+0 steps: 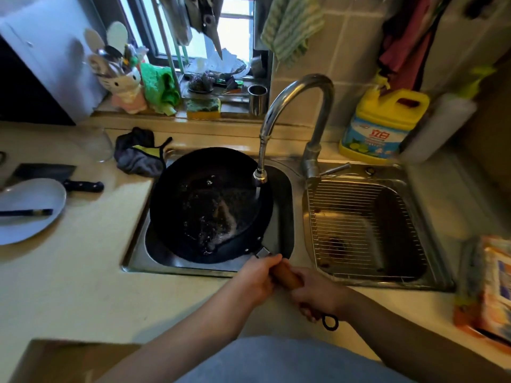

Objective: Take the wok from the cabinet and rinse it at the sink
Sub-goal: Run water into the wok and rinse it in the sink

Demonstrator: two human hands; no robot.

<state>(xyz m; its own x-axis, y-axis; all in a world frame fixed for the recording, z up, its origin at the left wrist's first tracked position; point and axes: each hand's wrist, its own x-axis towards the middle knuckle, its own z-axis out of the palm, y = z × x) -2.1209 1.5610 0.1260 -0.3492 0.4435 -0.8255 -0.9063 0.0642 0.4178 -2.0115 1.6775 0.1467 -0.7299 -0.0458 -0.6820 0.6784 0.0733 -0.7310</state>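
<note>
Steel sink (287,189), round black wok (210,205) (wet)

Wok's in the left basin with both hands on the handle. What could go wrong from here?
1. The wok lies tilted with water pooled low; more tilt may spill it onto the counter.
2. The faucet head hangs just over the wok's rim; lifting could knock it.
3. Left hand and right hand could slip if the wooden handle is wet.

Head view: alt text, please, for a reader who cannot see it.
Both hands, left and right, grip the brown wooden handle of a black round wok in the left steel sink basin, under the curved chrome faucet.
</note>
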